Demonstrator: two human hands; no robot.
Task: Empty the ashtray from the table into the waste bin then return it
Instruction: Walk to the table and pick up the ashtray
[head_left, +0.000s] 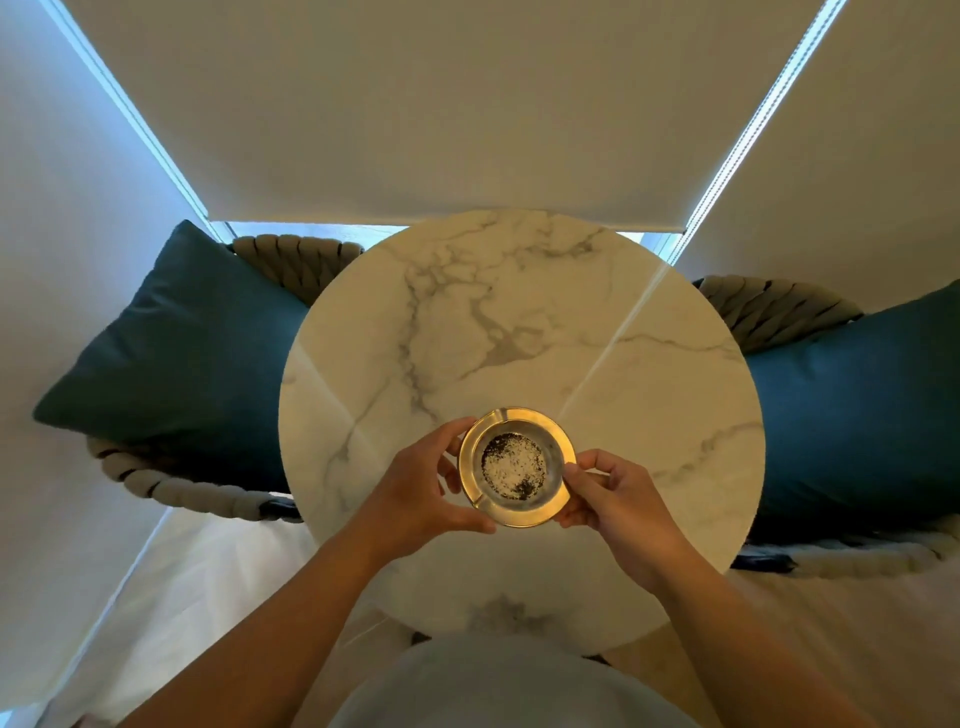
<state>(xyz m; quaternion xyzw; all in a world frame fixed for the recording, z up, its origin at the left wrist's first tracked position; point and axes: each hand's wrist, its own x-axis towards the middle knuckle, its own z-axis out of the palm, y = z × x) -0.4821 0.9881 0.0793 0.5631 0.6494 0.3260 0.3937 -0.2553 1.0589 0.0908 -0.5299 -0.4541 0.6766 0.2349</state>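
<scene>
— What sits at the far left?

— One dark teal fabric cushion (176, 358) on a chair of thick woven grey rope (171, 488), at nine o'clock from the round white marble-patterned table (519, 322). A second teal cushion (852, 415) on a second rope chair (769, 306) sits at three o'clock. Two cushions, two chairs, one table.

— And the hands?

— The left hand (415, 488) curls around the round gold-rimmed metal ashtray (517, 467) from its nine o'clock side, thumb under the near rim, fingers at the far rim. The right hand (618, 499) pinches the rim at three to four o'clock. Both are closed on it.

— Where is the ashtray, and how does it point?

— Over the table's near half, toward six o'clock, mouth up and roughly level. Being circular, it has no long axis; one notch shows at seven o'clock. Whether it touches the tabletop I cannot tell.

— Inside?

— A smooth grey bowl with one patch of speckled white and black ash.

— Behind?

— Plain pale roller blinds (441, 104).
</scene>
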